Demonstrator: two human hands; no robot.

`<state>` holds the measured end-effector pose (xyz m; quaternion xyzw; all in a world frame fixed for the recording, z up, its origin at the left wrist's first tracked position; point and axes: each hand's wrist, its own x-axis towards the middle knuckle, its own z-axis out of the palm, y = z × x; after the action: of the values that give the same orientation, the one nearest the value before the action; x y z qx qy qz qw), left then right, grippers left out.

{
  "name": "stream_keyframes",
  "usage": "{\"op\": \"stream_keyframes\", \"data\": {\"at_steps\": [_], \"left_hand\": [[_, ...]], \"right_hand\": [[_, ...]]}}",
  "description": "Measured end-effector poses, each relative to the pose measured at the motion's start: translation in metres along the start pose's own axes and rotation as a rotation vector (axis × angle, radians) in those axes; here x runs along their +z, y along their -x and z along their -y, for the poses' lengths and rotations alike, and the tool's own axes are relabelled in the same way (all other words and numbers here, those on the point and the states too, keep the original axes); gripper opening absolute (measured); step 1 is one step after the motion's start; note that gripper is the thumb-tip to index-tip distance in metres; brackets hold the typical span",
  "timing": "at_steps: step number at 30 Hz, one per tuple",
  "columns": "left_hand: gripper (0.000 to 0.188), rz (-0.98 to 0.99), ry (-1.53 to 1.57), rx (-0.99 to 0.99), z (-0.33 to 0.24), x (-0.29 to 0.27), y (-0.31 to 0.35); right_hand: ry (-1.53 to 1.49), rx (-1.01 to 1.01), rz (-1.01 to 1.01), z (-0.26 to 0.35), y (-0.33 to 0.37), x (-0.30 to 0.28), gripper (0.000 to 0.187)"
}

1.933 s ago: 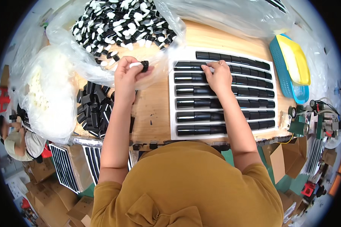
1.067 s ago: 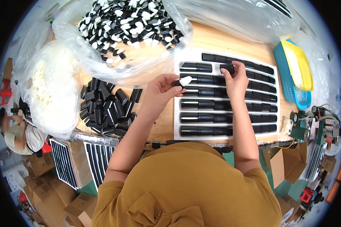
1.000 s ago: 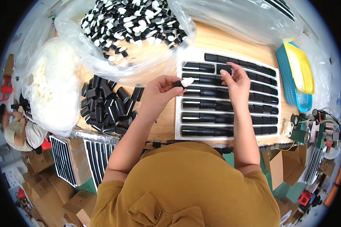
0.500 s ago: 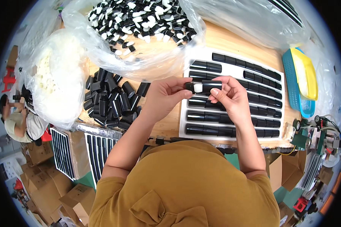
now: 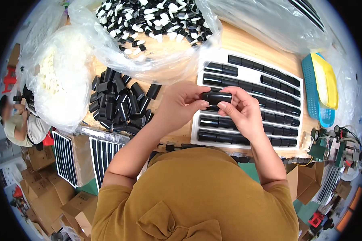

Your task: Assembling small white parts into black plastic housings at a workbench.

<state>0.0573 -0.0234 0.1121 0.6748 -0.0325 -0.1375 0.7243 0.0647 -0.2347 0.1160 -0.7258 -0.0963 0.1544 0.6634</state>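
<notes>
A glossy black plastic tube [image 5: 216, 97] lies level between my two hands, above a white tray. Thumb and fingers of my left hand [image 5: 177, 102] pinch its left end. On the right end, my right hand [image 5: 245, 110] is closed, thumb below and fingers behind. The tube looks like one unbroken black piece now. Under my hands, the white tray [image 5: 194, 138] bears rows of black tubes [image 5: 229, 137] lying end to end. Left of my left hand is a loose heap of short black tubes [image 5: 122, 105].
At the back, a clear plastic bag [image 5: 149, 68] lies open around many small black-and-white pieces [image 5: 161, 18]. A bag of cream-coloured bits [image 5: 54, 76] is at left, blue [image 5: 309, 76] and yellow [image 5: 330, 80] baskets at right. Another person [image 5: 18, 124] sits far left.
The white part that showed between the small black piece and the tube is out of sight. My hands have come closer together, and the two pieces now meet.
</notes>
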Motion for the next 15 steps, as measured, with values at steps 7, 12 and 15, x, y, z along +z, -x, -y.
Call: {"op": "stream_keyframes", "data": {"at_steps": [7,12,15], "left_hand": [[0.032,0.085,0.071,0.039,-0.006,-0.008,0.001],[0.031,0.066,0.177,0.006,-0.003,-0.007,0.002],[0.030,0.057,0.254,0.018,-0.002,-0.004,0.004]], "right_hand": [[-0.051,0.006,0.056,0.018,-0.003,0.000,0.027],[-0.158,0.010,-0.012,0.011,0.000,0.008,0.028],[-0.239,0.027,-0.042,0.006,0.003,0.014,0.028]]}}
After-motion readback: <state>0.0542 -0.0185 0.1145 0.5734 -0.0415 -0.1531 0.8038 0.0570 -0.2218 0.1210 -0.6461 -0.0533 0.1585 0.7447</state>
